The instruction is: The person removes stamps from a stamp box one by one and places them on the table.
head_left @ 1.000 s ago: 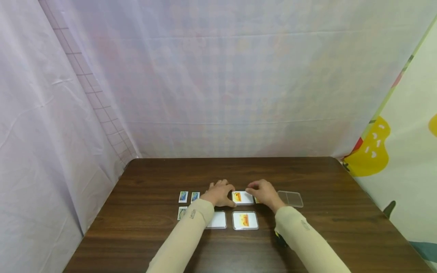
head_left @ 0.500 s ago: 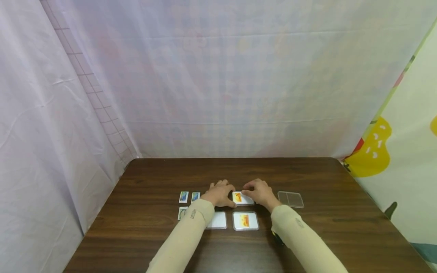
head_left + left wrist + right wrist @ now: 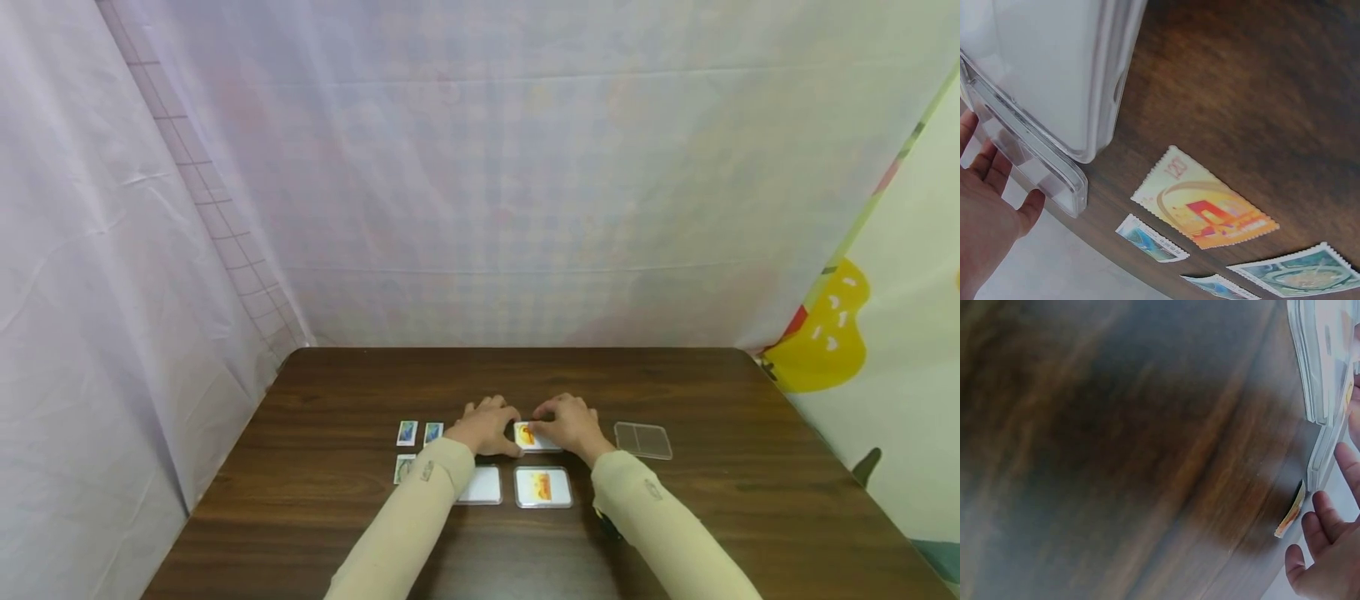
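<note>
My left hand (image 3: 483, 427) grips the left end of a clear stamp case (image 3: 551, 444), thumb at the near corner and forefinger at the far one. An orange postage stamp (image 3: 527, 437) lies on the white insert inside. From the right, my right hand (image 3: 573, 425) reaches over this case, its thumb and forefinger at the stamp's right side. Whether they pinch it is too small to tell. In the left wrist view, my left thumb (image 3: 1032, 209) is beside the clear rim. The right wrist view has another orange stamp (image 3: 1291, 515) below the right hand's fingers.
Nearer me are a case with an orange stamp (image 3: 542, 487) and a white case (image 3: 482, 486) partly behind the left sleeve. A clear lid (image 3: 654, 442) lies to the right. Several stamps (image 3: 407, 432) are on the left; another orange one (image 3: 1210, 200) appears in the left wrist view.
My right hand has shifted a little to the left, bringing its thumb and forefinger close to the orange stamp. The left hand has stayed at the case.
</note>
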A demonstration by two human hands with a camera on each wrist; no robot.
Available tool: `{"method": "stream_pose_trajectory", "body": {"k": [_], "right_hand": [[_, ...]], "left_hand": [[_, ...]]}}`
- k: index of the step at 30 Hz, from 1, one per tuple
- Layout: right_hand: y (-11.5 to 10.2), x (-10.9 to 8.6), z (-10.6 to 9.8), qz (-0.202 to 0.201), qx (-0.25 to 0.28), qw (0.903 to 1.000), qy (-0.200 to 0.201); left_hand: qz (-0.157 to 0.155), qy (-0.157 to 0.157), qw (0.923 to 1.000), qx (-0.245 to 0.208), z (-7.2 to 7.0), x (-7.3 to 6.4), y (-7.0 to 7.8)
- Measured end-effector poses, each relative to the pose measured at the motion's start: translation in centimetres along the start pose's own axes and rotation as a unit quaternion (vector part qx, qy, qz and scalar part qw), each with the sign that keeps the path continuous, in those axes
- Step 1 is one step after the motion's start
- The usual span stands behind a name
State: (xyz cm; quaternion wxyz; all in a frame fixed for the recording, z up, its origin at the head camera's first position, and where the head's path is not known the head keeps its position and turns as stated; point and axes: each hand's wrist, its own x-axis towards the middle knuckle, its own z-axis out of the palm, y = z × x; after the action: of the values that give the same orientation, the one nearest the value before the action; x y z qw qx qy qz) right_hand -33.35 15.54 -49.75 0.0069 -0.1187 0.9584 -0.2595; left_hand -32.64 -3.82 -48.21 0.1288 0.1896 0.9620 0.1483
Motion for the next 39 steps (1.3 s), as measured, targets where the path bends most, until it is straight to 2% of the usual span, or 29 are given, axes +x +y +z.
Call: {"method": "stream_pose_trajectory", "body": {"k": [10,19,25,34,39], "right_hand": [[0.0,0.1,0.1,-0.002,-0.028,0.9996,0.002],[0.6,0.3,0.4,-0.023,-0.048,0.9985,0.012],[0.8,0.2,0.2,-0.012,-0.055,0.9983,0.011],[0.9,0.3,0.1,-0.007,-0.051,0.9985,0.018],[1.0,0.4,0.2,0.001,-0.026,0.9993,0.025]], "left_hand": [[0.001,0.002,1.0000,0.000,-0.1,-0.1,0.2],[-0.004,0.004,1.0000,-0.001,0.0,0.0,0.1],[-0.005,0.005,1.0000,0.003,0.0,0.1,0.1],[-0.003,0.005,1.0000,0.006,-0.1,0.1,0.2],[0.001,0.005,1.0000,0.006,-0.1,0.0,0.1]]}}
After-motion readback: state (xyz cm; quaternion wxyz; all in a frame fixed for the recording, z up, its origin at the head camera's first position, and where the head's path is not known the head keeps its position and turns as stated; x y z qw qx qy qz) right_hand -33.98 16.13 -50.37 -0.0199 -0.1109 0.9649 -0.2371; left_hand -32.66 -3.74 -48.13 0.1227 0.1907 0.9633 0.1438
